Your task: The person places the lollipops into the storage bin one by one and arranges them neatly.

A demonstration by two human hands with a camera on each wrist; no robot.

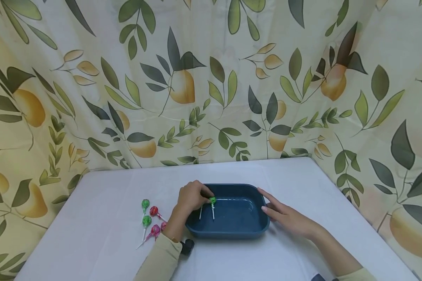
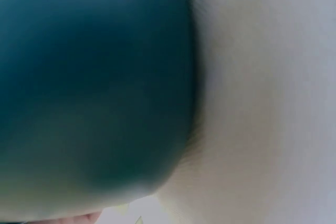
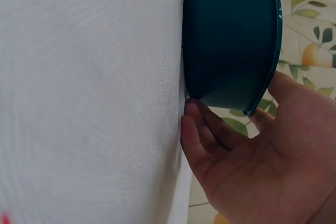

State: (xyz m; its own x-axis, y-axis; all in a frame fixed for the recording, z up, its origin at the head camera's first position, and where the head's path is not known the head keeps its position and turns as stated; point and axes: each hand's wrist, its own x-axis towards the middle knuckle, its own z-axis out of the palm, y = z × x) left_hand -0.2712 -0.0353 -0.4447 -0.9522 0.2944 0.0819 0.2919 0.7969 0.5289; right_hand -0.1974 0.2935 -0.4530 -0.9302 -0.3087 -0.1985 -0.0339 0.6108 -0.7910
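Observation:
A dark blue tray (image 1: pixel 232 235) stands on the white table. Over its left end, the left hand (image 1: pixel 191 198) pinches a green lollipop (image 1: pixel 212 200) by its head between thumb and fingers, the white stick hanging down inside. Another white stick (image 1: pixel 201 213) shows beside it, its head hidden by the hand. At the tray's right end the right hand (image 1: pixel 285 214) touches the rim with its fingers. In the right wrist view the right hand (image 3: pixel 257 156) has its fingers at the tray's wall (image 3: pixel 231 40). The left wrist view shows the tray's wall (image 2: pixel 94 77) close up and blurred.
Left of the tray lie several lollipops: green ones (image 1: pixel 146 221), a red one (image 1: pixel 154 210) and pink ones (image 1: pixel 155 229), some partly behind the left forearm. A black object (image 1: pixel 187 247) is at the left wrist. A leaf-and-fruit patterned curtain (image 1: pixel 211 86) hangs behind the table (image 1: pixel 112 187).

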